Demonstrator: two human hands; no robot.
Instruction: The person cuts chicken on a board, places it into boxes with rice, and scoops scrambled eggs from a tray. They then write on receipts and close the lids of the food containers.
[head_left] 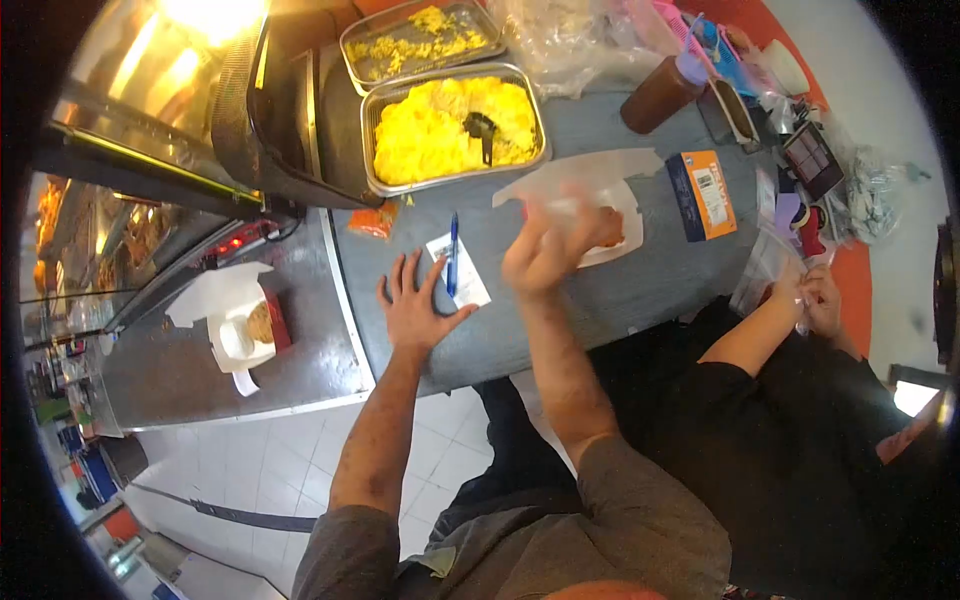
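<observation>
My left hand (415,308) lies on the grey counter (490,355) with its fingers spread, its thumb and index finger beside a white slip of paper (472,288). A blue pen (453,258) rests on that slip. Raised over the counter, my right hand (552,245) is smeared by motion, and its fingers cannot be made out clearly. Just behind it is an open white box (625,240) with reddish-brown food (606,228) partly in view. A small orange packet (373,220) lies behind my left hand.
Behind stands a metal tray of yellow food (410,130) with a black scoop (481,130). A brown sauce bottle (660,95) and an orange-blue box (703,195) are at the right, near a co-worker's hands (815,298). Another open box (235,330) sits left.
</observation>
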